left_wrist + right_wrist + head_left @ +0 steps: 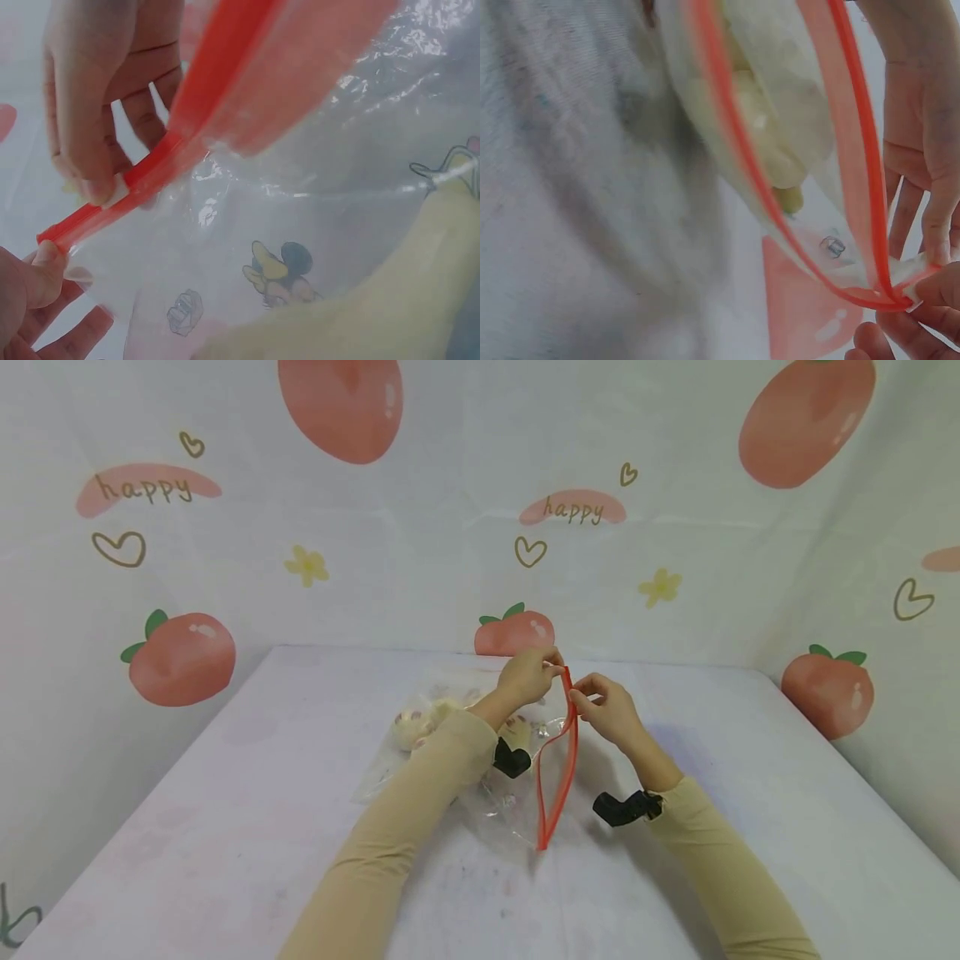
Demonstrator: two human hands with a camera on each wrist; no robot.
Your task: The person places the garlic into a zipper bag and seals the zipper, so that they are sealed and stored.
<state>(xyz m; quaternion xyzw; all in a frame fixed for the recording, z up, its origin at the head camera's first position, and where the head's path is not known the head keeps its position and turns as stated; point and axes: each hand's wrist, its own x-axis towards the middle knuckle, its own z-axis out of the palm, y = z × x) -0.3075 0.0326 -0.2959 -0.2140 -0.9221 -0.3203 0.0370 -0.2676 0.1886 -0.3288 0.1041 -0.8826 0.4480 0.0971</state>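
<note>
A clear zip bag (487,802) with cartoon prints and a red zip strip (573,752) lies on the table, its mouth turned right and gaping. Pale yellow rounded things (412,727) show through the plastic; their kind is unclear. My left hand (528,677) pinches the far end of the red strip between thumb and fingers. Just beside it, my right hand (607,706) pinches a small white slider (116,193) on that strip. In the right wrist view the two red edges meet at the fingertips and spread apart toward the near end.
A white cloth covers the table (262,843), and a white backdrop (450,510) printed with red fruit and hearts rises behind and at the sides. Black wrist mounts (626,808) stick out from both sleeves; the left one overlaps the bag in the head view.
</note>
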